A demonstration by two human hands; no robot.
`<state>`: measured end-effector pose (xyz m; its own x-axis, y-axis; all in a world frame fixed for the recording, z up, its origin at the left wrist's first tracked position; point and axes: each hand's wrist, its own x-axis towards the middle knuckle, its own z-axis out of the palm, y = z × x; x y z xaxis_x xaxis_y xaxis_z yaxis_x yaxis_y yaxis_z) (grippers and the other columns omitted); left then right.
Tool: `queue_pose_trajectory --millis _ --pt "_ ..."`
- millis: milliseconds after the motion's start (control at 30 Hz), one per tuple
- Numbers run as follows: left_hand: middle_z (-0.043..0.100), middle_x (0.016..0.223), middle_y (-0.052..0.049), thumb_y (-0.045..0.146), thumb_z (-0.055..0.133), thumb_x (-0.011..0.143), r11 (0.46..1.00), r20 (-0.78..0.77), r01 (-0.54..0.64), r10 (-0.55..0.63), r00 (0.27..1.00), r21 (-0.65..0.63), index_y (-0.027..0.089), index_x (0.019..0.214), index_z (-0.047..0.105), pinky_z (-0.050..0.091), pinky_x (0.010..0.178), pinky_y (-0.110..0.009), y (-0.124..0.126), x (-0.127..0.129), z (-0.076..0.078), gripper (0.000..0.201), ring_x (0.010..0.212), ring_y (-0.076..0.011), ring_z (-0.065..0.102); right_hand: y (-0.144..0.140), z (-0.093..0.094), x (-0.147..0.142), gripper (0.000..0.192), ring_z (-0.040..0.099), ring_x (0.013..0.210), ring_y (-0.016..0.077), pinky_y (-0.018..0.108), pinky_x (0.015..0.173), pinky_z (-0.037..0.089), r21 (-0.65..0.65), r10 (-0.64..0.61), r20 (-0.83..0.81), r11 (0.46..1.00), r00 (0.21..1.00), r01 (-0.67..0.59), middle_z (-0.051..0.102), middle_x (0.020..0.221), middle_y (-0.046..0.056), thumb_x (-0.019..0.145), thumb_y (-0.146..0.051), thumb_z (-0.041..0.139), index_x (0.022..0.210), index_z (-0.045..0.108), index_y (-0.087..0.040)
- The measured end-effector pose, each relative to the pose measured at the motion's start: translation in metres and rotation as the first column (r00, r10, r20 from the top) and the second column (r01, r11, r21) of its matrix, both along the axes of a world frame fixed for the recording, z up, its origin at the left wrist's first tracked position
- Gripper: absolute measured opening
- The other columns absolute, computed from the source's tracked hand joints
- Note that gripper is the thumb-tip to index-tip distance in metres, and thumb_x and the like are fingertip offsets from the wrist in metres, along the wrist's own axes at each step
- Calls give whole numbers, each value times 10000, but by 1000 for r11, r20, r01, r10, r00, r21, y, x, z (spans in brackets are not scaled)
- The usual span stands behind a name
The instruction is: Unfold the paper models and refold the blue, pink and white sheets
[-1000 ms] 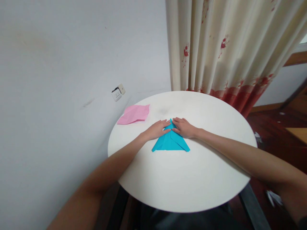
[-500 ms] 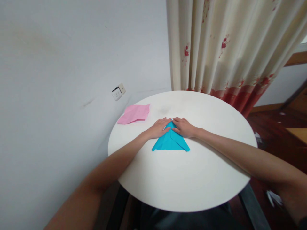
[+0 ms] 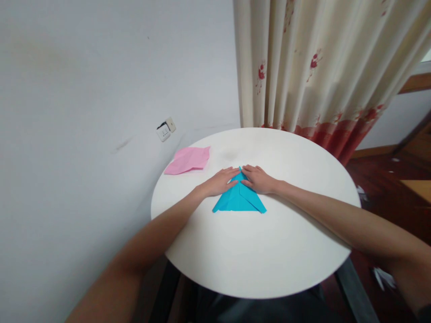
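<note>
Here, left hand [image 3: 220,182] and right hand [image 3: 261,180] lie spread on one blue paper [image 3: 236,202]

Compared with half a second ago, the left hand's fingers have drawn back slightly toward the person, and a bit more of the paper's tip shows between the two sets of fingertips. The right hand looks the same as then, and the blue paper stays in place with its wide edge toward the person.

Both hands are spread, palms down, each thumb set apart from its fingers and resting over the paper. The two hands face each other across the tip, close together but with a narrow gap between. Whether any fingertip pinches a layer, I cannot tell.

The blue paper, folded into a triangle, sits under and between the hands; its wide end comes out on the near side of the grip, with two corners, one to each side.

Counting the rest: one pink paper [image 3: 187,160] lies beyond the left hand and off to its left, well apart from the grip. One round white table [image 3: 259,255] carries both papers. Farther past the left hand, one socket [image 3: 164,133] sits on the wall [image 3: 84,89]. One flowered curtain [image 3: 313,63] hangs beyond the right hand.
</note>
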<state>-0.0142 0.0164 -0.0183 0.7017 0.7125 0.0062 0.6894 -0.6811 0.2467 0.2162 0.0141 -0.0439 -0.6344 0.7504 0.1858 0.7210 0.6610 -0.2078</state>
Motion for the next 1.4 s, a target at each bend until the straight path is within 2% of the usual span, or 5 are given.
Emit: queue_pose_trajectory --millis 100,367,700,1000,1400 --pt "272 1667 -68 614 293 1036 999 -29 22 -24 999 -40 234 1596 296 169 1253 -432 0 -6 5 677 1550 -264 211 0 1 0 528 365 1448 355 577 1150 300 -9 0 3 1000 1000 0 428 1550 219 1040 -418 433 1476 457 -122" --pt "133 1693 -59 659 414 988 985 -47 25 -33 998 -170 313 1637 73 105 1257 -500 3 -18 9 811 1573 -285 87 -1 2 1 547 347 1460 366 602 1155 294 -17 -1 17 1000 1000 1 412 1562 226 1043 -433 411 1479 457 -105" --pt "120 1688 -10 714 573 889 980 -66 74 -88 994 -183 384 1617 171 97 1253 -566 5 -23 14 894 1569 -335 68 -1 1 1 507 377 1435 364 593 1144 303 0 9 6 1000 1000 -9 448 1527 226 1042 -419 422 1441 495 -115" --pt "229 1678 -40 625 337 1031 997 10 11 -10 1000 -79 319 1597 287 90 1247 -555 5 -10 2 645 1566 -287 142 -2 3 1 459 387 1427 352 583 1138 311 0 15 -5 1000 1000 -15 475 1501 215 1049 -405 426 1402 519 -126" --pt "373 1624 -53 606 429 1006 997 59 75 -74 996 -15 283 1543 412 182 1248 -468 11 -12 -1 627 1532 -273 265 -1 3 1 459 386 1428 356 589 1124 329 3 15 -6 1000 1000 -15 469 1506 215 1044 -396 439 1420 526 -148"
